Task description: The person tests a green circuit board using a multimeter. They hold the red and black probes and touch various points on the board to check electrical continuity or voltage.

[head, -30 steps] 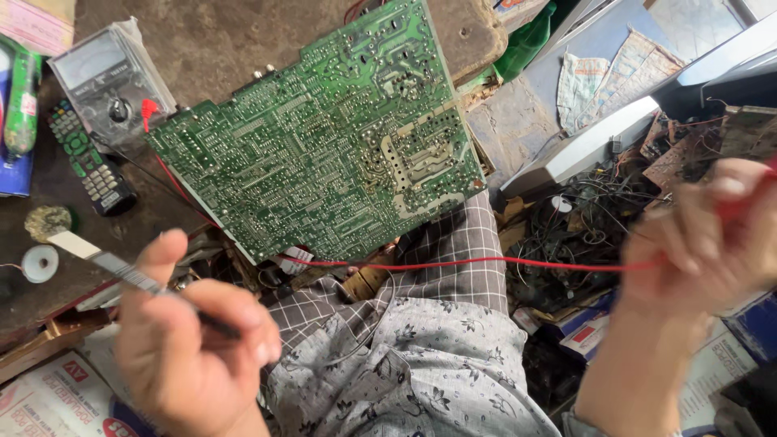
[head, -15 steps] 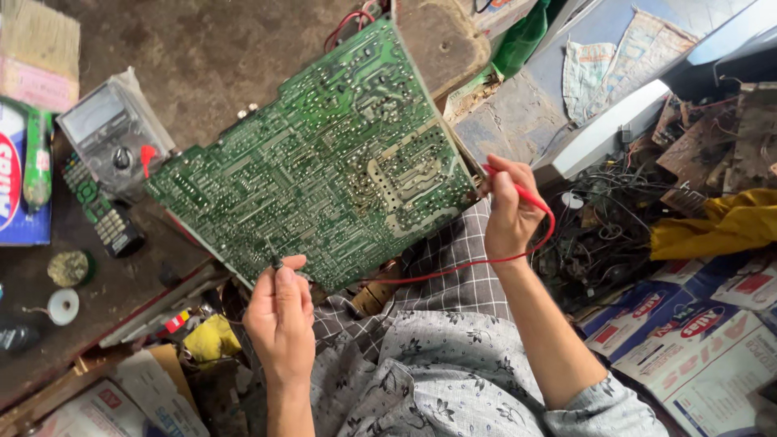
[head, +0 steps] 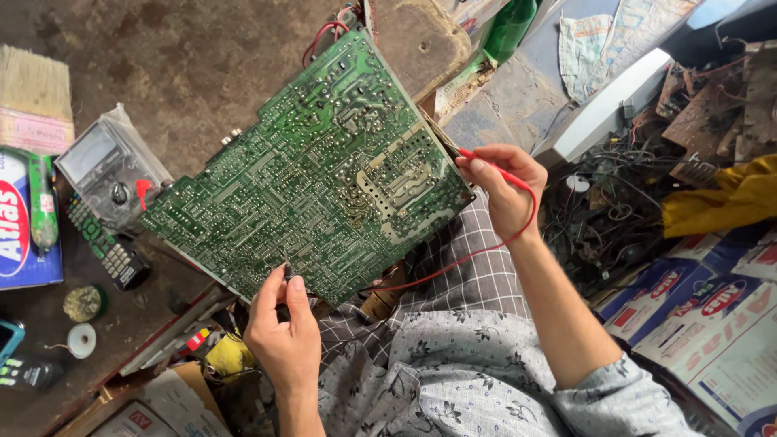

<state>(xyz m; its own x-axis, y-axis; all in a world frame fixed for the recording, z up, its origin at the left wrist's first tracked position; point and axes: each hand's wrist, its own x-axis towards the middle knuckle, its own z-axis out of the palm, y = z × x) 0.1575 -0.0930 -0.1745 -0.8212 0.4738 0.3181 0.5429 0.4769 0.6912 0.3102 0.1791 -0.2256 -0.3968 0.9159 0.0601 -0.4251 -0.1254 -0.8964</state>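
large green circuit board (head: 312, 182) tilted solder-side up, propped between the table (head: 194, 73) edge and the person's lap, near the middle of the view. left hand (head: 283, 332) pinches a dark probe (head: 286, 273) between thumb and fingers, tip touching the lower edge of the board. right hand (head: 506, 190) grips a red probe (head: 486, 166) at the board's right edge, tip against the corner; its red wire (head: 477, 251) loops round the wrist and runs left under the board – both hands closed on their probes.

on the table left of the board: grey multimeter (head: 109, 166) in a plastic wrap, dark remote control (head: 109, 251) just below it, a brush (head: 32, 105) at the far left edge, a small solder spool (head: 81, 340) lower down – near the table's front edge. red wires (head: 324, 36) show at the board's top edge.

right side: tangle of dark cables (head: 615, 210) and scrap boards, yellow cloth (head: 728, 198), printed cartons (head: 704, 307) stacked bottom right. lap covered by checked cloth (head: 469, 279) and a grey floral sleeve (head: 615, 396).
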